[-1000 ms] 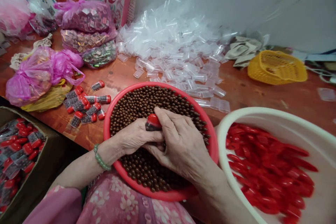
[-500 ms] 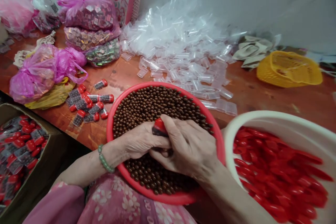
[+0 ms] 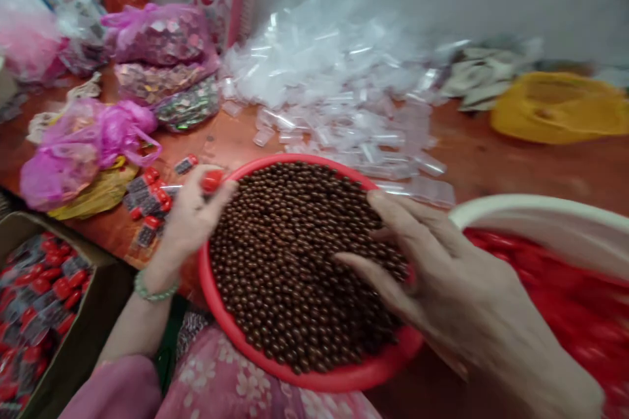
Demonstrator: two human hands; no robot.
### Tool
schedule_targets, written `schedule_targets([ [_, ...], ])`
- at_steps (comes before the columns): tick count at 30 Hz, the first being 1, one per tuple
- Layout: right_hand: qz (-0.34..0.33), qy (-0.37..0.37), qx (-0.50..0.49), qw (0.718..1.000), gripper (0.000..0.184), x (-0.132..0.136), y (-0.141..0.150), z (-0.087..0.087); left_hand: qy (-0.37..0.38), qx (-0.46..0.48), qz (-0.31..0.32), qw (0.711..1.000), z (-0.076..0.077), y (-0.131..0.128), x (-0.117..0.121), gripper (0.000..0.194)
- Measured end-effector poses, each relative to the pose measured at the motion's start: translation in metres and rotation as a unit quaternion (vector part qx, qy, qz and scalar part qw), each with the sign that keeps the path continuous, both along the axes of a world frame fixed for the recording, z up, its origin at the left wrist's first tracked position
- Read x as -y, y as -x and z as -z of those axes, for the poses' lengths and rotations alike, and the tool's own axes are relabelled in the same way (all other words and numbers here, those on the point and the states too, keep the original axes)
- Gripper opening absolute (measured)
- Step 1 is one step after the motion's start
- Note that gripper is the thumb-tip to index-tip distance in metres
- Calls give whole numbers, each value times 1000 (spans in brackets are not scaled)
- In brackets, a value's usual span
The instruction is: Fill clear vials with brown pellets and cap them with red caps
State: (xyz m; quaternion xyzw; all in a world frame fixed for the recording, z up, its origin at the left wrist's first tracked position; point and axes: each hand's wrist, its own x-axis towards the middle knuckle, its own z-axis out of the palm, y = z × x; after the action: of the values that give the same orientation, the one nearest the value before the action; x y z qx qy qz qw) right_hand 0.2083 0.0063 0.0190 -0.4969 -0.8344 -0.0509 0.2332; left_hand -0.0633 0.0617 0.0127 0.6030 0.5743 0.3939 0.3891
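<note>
My left hand [image 3: 189,213] has hold of a small clear container with a red cap [image 3: 212,181] beside the left rim of a red basin [image 3: 209,304]. Only the cap shows clearly; the fingers hide most of the body. Small round brown balls [image 3: 295,262] fill the basin. Over its right side my right hand [image 3: 432,275] is spread, somewhat blurred, with nothing visible in its fingers. Several filled red-capped containers [image 3: 147,200] lie on the table to the left of my left hand.
A cardboard box [image 3: 93,288] of filled containers stands at lower left. To the right is a cream tub [image 3: 531,209] of red plastic pieces [image 3: 565,301]. Behind lie clear plastic tubes [image 3: 339,98], purple bags [image 3: 157,39] and a yellow basket [image 3: 555,111].
My hands, together over the basin earlier, have parted. The left moved left and up with the red-capped container; the right moved right and opened out.
</note>
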Motion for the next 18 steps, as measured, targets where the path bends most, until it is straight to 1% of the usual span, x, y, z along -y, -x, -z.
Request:
schedule_targets([
  [1, 41, 6, 2, 999, 58, 2, -15, 3, -19, -109, -56, 992, 8, 17, -9, 24],
  [2, 77, 10, 8, 997, 49, 4, -31, 8, -22, -231, -101, 968, 18, 33, -19, 28],
  [3, 109, 19, 15, 994, 42, 6, -47, 13, -12, -329, -120, 936, 28, 48, -28, 31],
  [4, 130, 31, 24, 991, 35, 9, -61, 18, -11, -404, -121, 907, 37, 61, -36, 31],
  [5, 143, 50, 27, 988, 29, 10, -73, 23, -18, -458, -102, 883, 45, 72, -42, 32],
  [7, 145, 97, 15, 985, 27, 6, -90, 30, -46, -526, -63, 847, 54, 86, -50, 33],
  [8, 136, 121, 1, 983, 28, 1, -95, 31, -64, -535, -51, 841, 56, 88, -52, 35],
  [9, 125, 142, -18, 982, 29, -8, -96, 31, -80, -528, -44, 844, 57, 87, -55, 37],
  [10, 114, 161, -37, 980, 31, -19, -96, 30, -95, -507, -41, 856, 57, 82, -59, 38],
  [12, 112, 215, -60, 968, 31, -49, -90, 24, -111, -435, -18, 893, 57, 65, -72, 40],
  [14, 127, 278, -51, 951, 31, -85, -80, 20, -110, -357, 53, 926, 58, 41, -95, 41],
  [15, 127, 300, -40, 945, 31, -103, -74, 19, -103, -321, 112, 935, 60, 29, -110, 42],
  [16, 121, 319, -29, 940, 30, -121, -67, 19, -101, -296, 168, 935, 63, 17, -124, 44],
  [18, 106, 364, -7, 925, 28, -152, -55, 24, -103, -277, 239, 925, 70, -4, -153, 46],
])
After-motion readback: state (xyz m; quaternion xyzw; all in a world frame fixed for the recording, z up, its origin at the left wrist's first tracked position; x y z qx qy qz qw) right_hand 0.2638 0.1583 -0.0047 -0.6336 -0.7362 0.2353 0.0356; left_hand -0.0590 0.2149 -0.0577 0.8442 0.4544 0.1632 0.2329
